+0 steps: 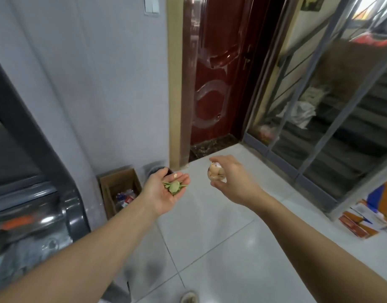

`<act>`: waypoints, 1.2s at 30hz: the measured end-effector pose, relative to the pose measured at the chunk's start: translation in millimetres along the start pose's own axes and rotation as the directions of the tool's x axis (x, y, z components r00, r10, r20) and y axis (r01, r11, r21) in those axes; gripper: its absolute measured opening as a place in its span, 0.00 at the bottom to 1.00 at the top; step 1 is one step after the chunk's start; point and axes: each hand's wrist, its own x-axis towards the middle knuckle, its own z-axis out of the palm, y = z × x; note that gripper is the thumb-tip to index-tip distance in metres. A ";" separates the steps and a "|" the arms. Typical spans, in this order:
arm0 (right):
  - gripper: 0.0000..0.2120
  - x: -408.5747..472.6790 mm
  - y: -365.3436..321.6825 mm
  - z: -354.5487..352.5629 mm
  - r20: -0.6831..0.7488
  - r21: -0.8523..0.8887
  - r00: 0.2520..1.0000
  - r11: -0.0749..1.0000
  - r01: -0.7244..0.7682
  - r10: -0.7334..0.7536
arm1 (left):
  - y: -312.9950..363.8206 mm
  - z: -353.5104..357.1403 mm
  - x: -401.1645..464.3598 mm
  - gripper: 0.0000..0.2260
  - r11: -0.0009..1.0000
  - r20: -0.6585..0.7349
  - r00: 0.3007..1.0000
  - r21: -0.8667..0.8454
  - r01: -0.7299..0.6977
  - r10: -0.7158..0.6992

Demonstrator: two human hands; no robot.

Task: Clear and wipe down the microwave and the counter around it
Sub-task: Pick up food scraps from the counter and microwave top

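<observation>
Two hands in view, both arms stretched forward over the white tile floor [221,248].

Left hand [164,189]: palm up, fingers nearly straight and only slightly cupped. On the palm, just behind the finger bases, sits one small pile of green vegetable scraps [174,186]: one roundish pale-green slice plus a few thin green strips, exact count not readable. One small beige crumb [175,176] lies further out on the fingers. Nothing is gripped; the scraps simply rest on the open palm.

Right hand [228,178]: back of hand turned right, thumb and fingers curled around one small clear bag of garlic cloves [215,174]. Index fingertip above it, thumb below. Several cloves are visible but blur prevents a count.

Beyond the left fingertips: one dark round bin [156,169] against the wall, mostly hidden by the hand. Left of it is one open cardboard box [120,189] with wrappers inside. One dark red door [212,79] is further ahead. Microwave and counter can't be identified in this view.
</observation>
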 end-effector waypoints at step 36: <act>0.25 568.3 188.6 99.8 0.516 0.237 0.703 0.870 0.433 -0.490 | 157.5 128.5 411.0 0.20 0.834 -0.444 0.883 -0.421 -0.355 0.152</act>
